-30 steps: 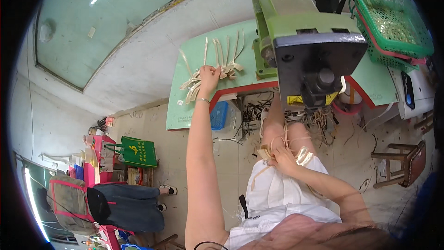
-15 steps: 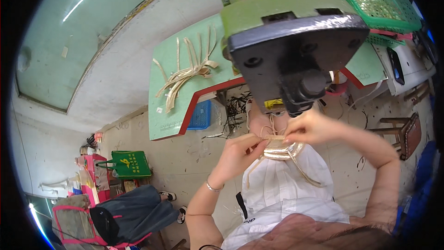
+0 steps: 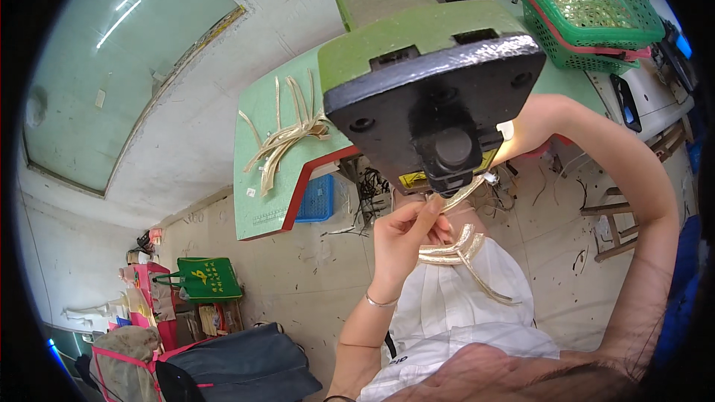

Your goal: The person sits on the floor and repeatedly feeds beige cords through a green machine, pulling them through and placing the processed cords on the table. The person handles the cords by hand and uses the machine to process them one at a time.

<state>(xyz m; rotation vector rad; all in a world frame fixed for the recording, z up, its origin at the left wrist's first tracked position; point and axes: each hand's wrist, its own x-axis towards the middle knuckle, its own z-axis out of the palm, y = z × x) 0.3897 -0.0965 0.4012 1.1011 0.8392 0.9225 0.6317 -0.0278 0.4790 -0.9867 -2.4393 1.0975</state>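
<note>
My left hand [image 3: 406, 234] is closed, thumb against fingers, on a shiny gold strap piece [image 3: 465, 195] just under the black head of a green machine [image 3: 439, 93]. A forked bundle of gold straps [image 3: 447, 253] hangs below that hand over my white clothing; whether it is joined to the held piece I cannot tell. My right hand [image 3: 521, 132] reaches behind the machine head, close to its small lit lamp [image 3: 506, 130]. Its fingers are hidden by the head.
More gold straps [image 3: 283, 138] lie on the green, red-edged table [image 3: 257, 179] at left. Green perforated baskets [image 3: 588, 15] stand at far right, near a dark phone-like object [image 3: 624, 100]. A wooden stool [image 3: 618, 227] is at right. A green bag [image 3: 208, 279] and a blue crate [image 3: 316, 199] are left.
My right hand has left the gold straps over my lap and moved up behind the machine head. My left hand has shifted slightly up and right, toward the machine. The view has shifted too.
</note>
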